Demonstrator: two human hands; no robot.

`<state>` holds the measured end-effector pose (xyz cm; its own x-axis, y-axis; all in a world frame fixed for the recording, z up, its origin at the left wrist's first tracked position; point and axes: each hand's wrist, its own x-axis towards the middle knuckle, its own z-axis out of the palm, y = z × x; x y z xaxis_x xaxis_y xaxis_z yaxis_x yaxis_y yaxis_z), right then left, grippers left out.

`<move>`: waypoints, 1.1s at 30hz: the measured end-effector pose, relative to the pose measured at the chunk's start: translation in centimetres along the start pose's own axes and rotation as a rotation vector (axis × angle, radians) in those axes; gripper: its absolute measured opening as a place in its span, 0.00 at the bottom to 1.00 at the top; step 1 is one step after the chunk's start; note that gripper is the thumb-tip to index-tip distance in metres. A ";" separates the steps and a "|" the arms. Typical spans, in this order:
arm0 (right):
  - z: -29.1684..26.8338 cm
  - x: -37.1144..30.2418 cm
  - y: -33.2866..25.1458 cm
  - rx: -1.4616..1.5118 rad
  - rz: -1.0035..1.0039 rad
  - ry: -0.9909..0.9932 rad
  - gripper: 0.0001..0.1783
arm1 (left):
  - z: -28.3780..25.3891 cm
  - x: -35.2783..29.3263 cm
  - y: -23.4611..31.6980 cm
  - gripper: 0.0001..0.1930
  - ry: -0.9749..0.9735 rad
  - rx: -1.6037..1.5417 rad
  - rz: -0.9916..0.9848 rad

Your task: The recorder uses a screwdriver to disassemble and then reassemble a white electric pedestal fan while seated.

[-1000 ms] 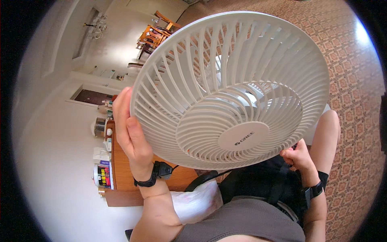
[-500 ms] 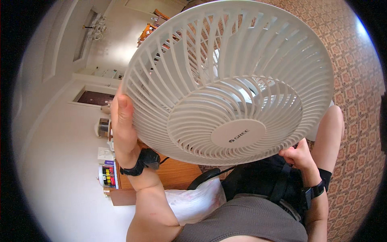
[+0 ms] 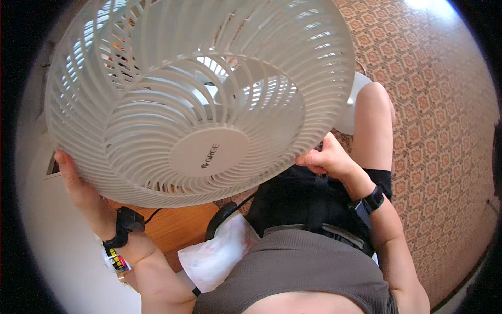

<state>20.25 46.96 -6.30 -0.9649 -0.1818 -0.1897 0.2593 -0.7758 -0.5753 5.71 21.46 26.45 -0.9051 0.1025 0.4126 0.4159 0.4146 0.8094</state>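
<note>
A white electric fan with a round slatted grille is held up before me, its front toward me. The grille tilts, and pale blades show between the slats. My left hand is closed on the grille's lower left rim, thumb up along the edge; its other fingers are partly hidden behind. At the lower right rim my right hand pinches the edge, thumb in front and the remaining fingers curled below. Both wrists wear black straps with small devices.
A wooden table lies at the lower left, with a white plastic bag beside my body. A colourful labelled tub is near my left forearm. Behind my bare knee shows a white rounded part. Patterned tiles cover the floor.
The fan has shifted left and up in view and turned counterclockwise, its hub lettering now steeper. Both hands keep hold of the rim. My body has also moved left in the picture.
</note>
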 end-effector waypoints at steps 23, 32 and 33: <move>-0.5 -0.7 0.5 -0.114 0.003 0.010 0.18 | 3.4 -4.8 1.0 0.25 0.138 -0.348 -0.200; 0.1 -1.6 1.8 -0.080 -0.038 0.167 0.16 | 2.4 -4.6 0.4 0.24 0.060 -0.378 -0.262; 0.1 -1.8 1.8 -0.095 -0.057 0.164 0.16 | 2.5 -4.5 0.8 0.24 0.107 -0.264 -0.202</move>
<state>22.40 45.83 -6.88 -0.9601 -0.0324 -0.2777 0.2152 -0.7199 -0.6599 9.91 23.57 24.14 -0.9629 -0.0593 0.2633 0.2505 0.1671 0.9536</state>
